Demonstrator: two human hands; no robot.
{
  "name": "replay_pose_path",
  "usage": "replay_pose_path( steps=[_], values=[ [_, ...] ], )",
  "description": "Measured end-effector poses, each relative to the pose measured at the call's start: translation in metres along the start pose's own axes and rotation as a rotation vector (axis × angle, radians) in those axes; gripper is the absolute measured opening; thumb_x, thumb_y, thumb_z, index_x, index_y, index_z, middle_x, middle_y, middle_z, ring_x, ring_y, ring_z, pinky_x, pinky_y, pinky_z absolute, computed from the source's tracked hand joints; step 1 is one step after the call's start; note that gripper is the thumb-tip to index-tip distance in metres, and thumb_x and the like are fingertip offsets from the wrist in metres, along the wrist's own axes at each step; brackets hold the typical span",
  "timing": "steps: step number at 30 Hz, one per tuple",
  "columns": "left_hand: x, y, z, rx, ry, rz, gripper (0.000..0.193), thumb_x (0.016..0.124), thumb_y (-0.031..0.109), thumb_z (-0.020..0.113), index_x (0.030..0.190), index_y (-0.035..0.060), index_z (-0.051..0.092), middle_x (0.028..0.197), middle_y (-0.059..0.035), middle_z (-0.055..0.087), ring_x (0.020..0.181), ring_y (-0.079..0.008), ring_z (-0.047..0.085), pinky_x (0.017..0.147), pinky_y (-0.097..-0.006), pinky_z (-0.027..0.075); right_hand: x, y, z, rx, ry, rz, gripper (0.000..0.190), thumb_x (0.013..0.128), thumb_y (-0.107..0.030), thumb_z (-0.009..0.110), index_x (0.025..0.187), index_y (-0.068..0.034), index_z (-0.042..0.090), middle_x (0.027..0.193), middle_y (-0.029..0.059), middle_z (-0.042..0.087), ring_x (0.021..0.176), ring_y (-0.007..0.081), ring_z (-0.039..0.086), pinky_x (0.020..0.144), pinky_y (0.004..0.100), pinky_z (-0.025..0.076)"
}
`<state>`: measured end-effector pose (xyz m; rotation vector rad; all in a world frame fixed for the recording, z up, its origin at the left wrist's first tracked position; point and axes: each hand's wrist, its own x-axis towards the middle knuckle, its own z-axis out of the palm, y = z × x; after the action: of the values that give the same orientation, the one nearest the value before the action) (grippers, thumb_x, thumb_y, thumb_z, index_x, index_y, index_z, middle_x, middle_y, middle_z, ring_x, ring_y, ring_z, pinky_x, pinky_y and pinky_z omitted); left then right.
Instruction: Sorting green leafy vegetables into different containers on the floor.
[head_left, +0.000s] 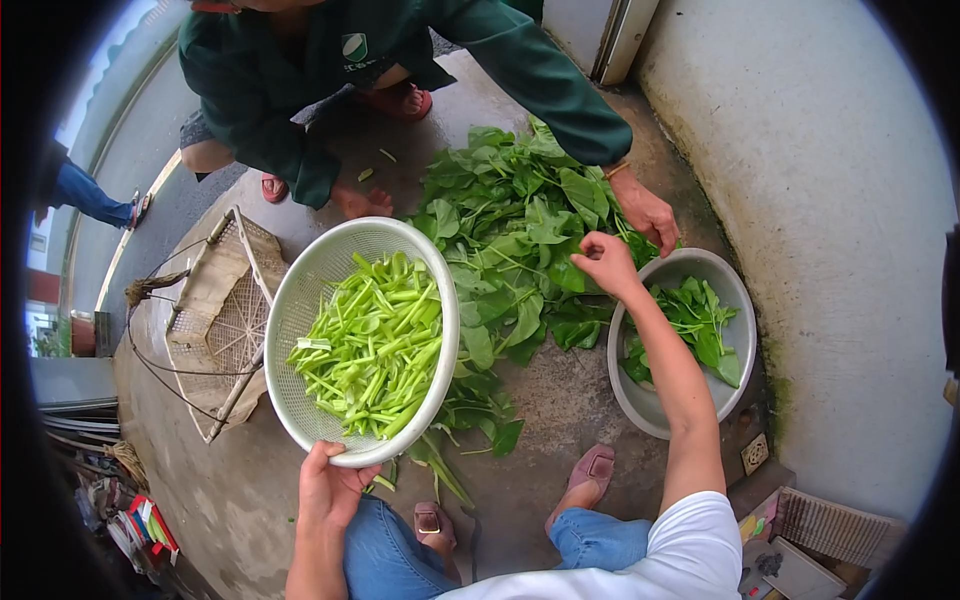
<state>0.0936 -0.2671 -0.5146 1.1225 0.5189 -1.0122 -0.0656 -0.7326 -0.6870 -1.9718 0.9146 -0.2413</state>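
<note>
My left hand (330, 484) grips the near rim of a white plastic colander (451, 315), which is tilted and holds cut green stems (375, 337). My right hand (609, 262) reaches over the pile of leafy greens (517, 247) on the ground, thumb and fingers pinched at a green leaf (566, 270). Below my right forearm, to the right of the pile, a grey basin (739, 300) contains some loose leafy greens (705, 322). Part of the basin is hidden by my forearm.
Opposite me a person in a dark green jacket (255, 90) crouches, one hand (652, 217) at the basin's far rim. An empty plastic crate (240, 322) with wire handles lies left of the colander. A wall (810, 187) rises at the right. Another person's leg (94, 195) shows far left.
</note>
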Motion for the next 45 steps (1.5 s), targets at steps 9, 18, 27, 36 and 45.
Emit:
replay_pose_path(
  steps=[9, 18, 27, 36, 45],
  values=[
    [0.004, 0.000, 0.005, 0.057, 0.013, -0.014, 0.042, 0.084, 0.014, 0.051, 0.121, -0.0048, 0.050, 0.111, -0.0186, 0.066, 0.092, -0.0296, 0.069, 0.071, -0.0392, 0.060, -0.073, -0.019, -0.057, 0.823, 0.011, 0.305, 0.016, 0.079, 0.003, 0.058, 0.085, -0.009, 0.050, 0.085, -0.0038, 0.055, 0.074, 0.0031, 0.051, 0.062, 0.0202, 0.038],
    [0.003, 0.007, 0.006, 0.055, -0.016, -0.021, 0.038, 0.084, 0.013, 0.051, 0.118, -0.0052, 0.051, 0.109, -0.0180, 0.066, 0.092, -0.0301, 0.069, 0.072, -0.0397, 0.061, -0.174, 0.005, -0.111, -1.017, 0.404, -0.149, 0.032, 0.070, 0.006, 0.065, 0.099, -0.005, 0.057, 0.091, 0.0084, 0.061, 0.082, 0.0269, 0.061, 0.067, 0.0370, 0.047],
    [0.005, 0.004, -0.002, 0.110, 0.063, 0.014, 0.031, 0.085, 0.012, 0.052, 0.111, -0.0040, 0.055, 0.102, -0.0170, 0.068, 0.087, -0.0296, 0.069, 0.072, -0.0403, 0.061, -0.012, -0.072, 0.070, -0.414, 0.147, -0.431, 0.037, 0.079, -0.013, 0.074, 0.112, -0.002, 0.060, 0.110, 0.0153, 0.063, 0.095, 0.0342, 0.065, 0.079, 0.0406, 0.053],
    [0.002, 0.002, -0.003, 0.104, 0.050, -0.003, 0.037, 0.084, 0.012, 0.053, 0.117, -0.0057, 0.052, 0.108, -0.0183, 0.066, 0.089, -0.0295, 0.069, 0.073, -0.0394, 0.060, -0.009, -0.015, 0.053, 0.525, -0.085, 0.119, 0.013, 0.090, -0.007, 0.065, 0.100, 0.001, 0.061, 0.089, 0.0060, 0.068, 0.081, 0.0142, 0.069, 0.061, 0.0240, 0.054],
    [0.010, 0.004, 0.015, 0.144, -0.006, -0.038, 0.038, 0.084, 0.012, 0.052, 0.118, -0.0039, 0.051, 0.109, -0.0163, 0.065, 0.091, -0.0275, 0.068, 0.073, -0.0374, 0.059, -0.112, -0.041, -0.037, -0.028, 0.190, -0.003, 0.023, 0.077, 0.000, 0.055, 0.100, 0.002, 0.059, 0.090, 0.0089, 0.063, 0.072, 0.0165, 0.056, 0.067, 0.0313, 0.045]
  ],
)
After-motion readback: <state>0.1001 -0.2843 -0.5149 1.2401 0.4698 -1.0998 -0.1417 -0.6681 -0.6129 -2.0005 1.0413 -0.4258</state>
